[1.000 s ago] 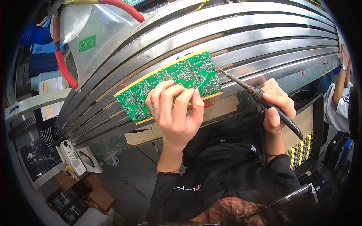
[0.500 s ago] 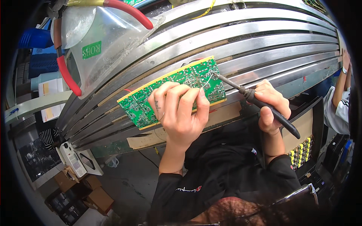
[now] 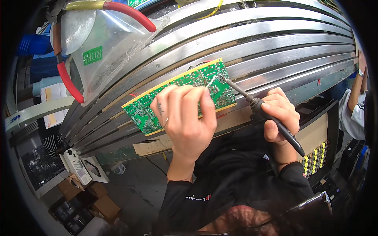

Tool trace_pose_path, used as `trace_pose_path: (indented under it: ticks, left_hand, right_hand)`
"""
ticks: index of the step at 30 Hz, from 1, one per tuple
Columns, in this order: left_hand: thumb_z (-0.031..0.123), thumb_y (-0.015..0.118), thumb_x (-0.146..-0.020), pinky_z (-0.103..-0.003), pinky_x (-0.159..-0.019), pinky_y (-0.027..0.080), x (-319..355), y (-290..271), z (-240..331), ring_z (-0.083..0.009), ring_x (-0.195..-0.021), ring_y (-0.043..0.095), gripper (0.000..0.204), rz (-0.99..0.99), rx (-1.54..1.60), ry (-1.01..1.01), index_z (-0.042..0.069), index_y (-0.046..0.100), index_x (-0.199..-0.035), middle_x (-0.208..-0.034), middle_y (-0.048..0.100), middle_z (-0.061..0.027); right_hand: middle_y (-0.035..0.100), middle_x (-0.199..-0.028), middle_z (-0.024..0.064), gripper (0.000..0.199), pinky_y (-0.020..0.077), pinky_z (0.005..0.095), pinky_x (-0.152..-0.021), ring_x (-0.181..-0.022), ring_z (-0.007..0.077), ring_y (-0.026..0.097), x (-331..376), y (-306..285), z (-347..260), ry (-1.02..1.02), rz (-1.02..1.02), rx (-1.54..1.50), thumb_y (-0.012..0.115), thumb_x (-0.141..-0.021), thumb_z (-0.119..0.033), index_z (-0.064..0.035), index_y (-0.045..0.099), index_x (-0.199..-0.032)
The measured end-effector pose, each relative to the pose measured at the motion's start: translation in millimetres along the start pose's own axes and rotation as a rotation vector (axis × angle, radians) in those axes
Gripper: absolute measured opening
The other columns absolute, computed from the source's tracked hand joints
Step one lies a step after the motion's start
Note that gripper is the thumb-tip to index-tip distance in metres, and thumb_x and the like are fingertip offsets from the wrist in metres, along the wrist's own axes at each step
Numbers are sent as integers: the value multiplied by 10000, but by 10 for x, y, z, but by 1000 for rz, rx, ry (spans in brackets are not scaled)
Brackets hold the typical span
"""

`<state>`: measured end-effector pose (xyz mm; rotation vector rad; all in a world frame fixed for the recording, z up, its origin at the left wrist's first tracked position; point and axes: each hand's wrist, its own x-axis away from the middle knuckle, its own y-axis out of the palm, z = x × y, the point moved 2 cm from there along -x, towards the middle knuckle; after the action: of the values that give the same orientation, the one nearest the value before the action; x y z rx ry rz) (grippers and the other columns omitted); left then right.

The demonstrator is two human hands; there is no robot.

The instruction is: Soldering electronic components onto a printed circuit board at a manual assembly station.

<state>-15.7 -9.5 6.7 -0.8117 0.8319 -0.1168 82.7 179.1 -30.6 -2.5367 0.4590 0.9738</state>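
Leftmost, off the conveyor's left end, I note a clear plastic hood [image 3: 98, 59] with a green sticker, looped by a red and yellow hose [image 3: 126, 11], hanging over the upper left of the metal rails [image 3: 275, 43]. Below it, past the near edge, sit a pale handheld device [image 3: 76, 167] and cardboard boxes [image 3: 100, 204] on the floor. Moving right: the green circuit board [image 3: 177, 100] lies solder-side up across the rails, long axis running from lower left to upper right, roughly along the rails. My left hand [image 3: 183, 120] rests on the board's near long edge, fingers curled and pinching what looks like a thin strand of solder wire [image 3: 210, 81], its tip up near the board's upper right corner. Right of that, my right hand [image 3: 279, 114] is closed around the black grip of a soldering iron [image 3: 260, 108], shaft angled up-left, tip touching the board at that same corner, just beside the wire's end. Both hands converge there; the left is on the board, the right approaches from the right. Nothing blocks the joint. Far right, another person's arm [image 3: 356, 90] in a white sleeve reaches toward the rails' right end, well apart. Yellow-topped parts in a tray [image 3: 315, 159] sit below my right wrist.
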Motion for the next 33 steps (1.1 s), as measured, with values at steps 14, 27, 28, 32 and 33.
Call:
trace_pose_path:
  ticks: [14, 27, 28, 32, 33]
  left_hand:
    - [-57, 717, -847, -305, -614, 435, 181, -284, -34, -186, -718, 497, 159, 40, -19, -159, 55, 695, -958, -923, 573, -59]
    - [-45, 767, -788, -321, -641, 422, 363, -406, 149, -189, -692, 466, 204, -95, 43, -244, 77, 710, -941, -828, 509, -27]
    - [-42, 765, -786, -326, -656, 426, 334, -366, 122, -191, -697, 475, 201, -64, 41, -202, 77, 707, -938, -826, 512, -26]
    - [-32, 762, -779, -341, -703, 437, 191, -173, 14, -200, -714, 503, 195, 43, 30, -96, 77, 700, -928, -818, 518, -24]
    - [-30, 762, -773, -344, -713, 439, 152, -133, 3, -201, -721, 511, 197, 51, 38, -68, 77, 699, -926, -817, 519, -24]
  right_hand:
    - [689, -851, 151, 291, 496, 369, -706, -720, 234, 606, -67, -102, -12, -18, 59, -16, 673, -902, -223, 34, 710, -1032]
    - [690, -908, 104, 264, 497, 303, -709, -750, 199, 602, -1579, 72, 620, 151, -197, 657, 656, -877, -14, -20, 694, -1138]
    - [689, -908, 107, 269, 498, 305, -710, -752, 200, 602, -1519, 57, 567, 130, -185, 664, 657, -875, -15, -20, 691, -1142]
    - [727, -979, 120, 294, 511, 291, -745, -789, 193, 643, -1017, -142, 234, 88, 57, 181, 573, -877, -24, 19, 716, -1130]
    - [723, -930, 126, 275, 499, 292, -715, -761, 192, 617, -853, -135, 190, 76, 98, 86, 591, -859, -30, 24, 718, -1097]
